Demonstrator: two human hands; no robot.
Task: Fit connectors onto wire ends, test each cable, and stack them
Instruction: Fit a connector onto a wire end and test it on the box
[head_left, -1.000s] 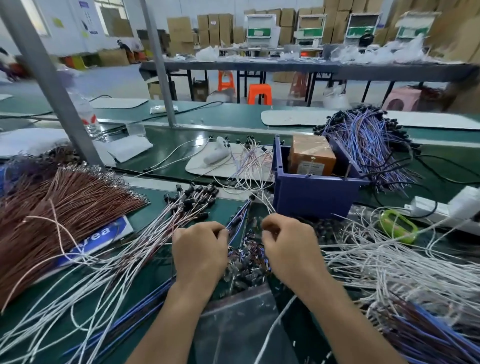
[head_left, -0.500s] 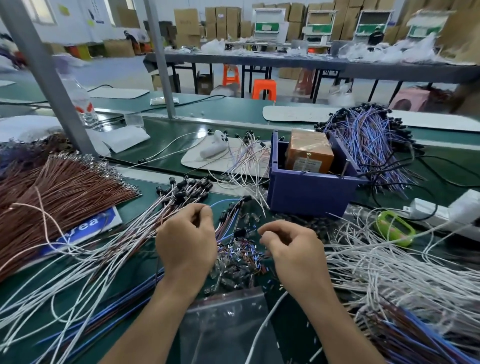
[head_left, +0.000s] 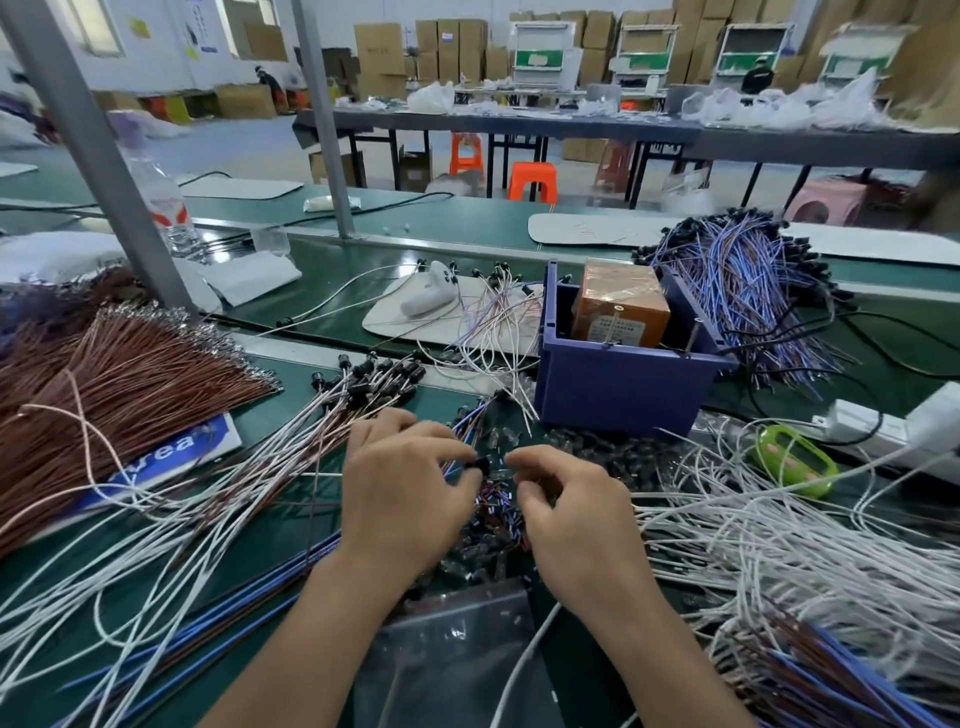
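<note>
Over a matte green tabletop (head_left: 291, 530) strewn with wire, the left hand (head_left: 405, 493) pinches a small black connector (head_left: 480, 464) between thumb and curled fingers (head_left: 452, 454), holding it just above a heap of loose connectors (head_left: 493, 525) that lies between the two hands. The heap is made of tiny clear and dark plastic pieces with flecks of red and blue. The right hand (head_left: 576, 514) sits close beside it, its fingers (head_left: 524, 456) bent and its forefinger tip almost meeting the black connector; whether it grips anything cannot be told. A crinkled, glossy clear plastic bag (head_left: 457, 639) lies flat below the heap, between the forearms. To the left, thin white wires (head_left: 249, 493) with stubby black cylindrical ends fan out diagonally, mixed with a few brown ones, and slender blue wires (head_left: 208, 649) run beneath them toward the near edge. Farther left, a dense sheaf of brown wires (head_left: 119, 374) spreads like a broom, its bare metal tips glinting. On the right, a loose tangle of white wires (head_left: 753, 535) loops over itself, with a green oval plastic object (head_left: 795, 460) and a white power strip (head_left: 883, 431) just beyond it. Behind the hands stands a boxy blue plastic bin (head_left: 618, 384) holding an orange cardboard box (head_left: 621, 301); a bushy bundle of blue and purple wires (head_left: 737, 291) with black ends lies just past its right side. A smooth grey metal post (head_left: 93, 156) rises at the left, with a clear ribbed water bottle (head_left: 163, 208) beside it.
</note>
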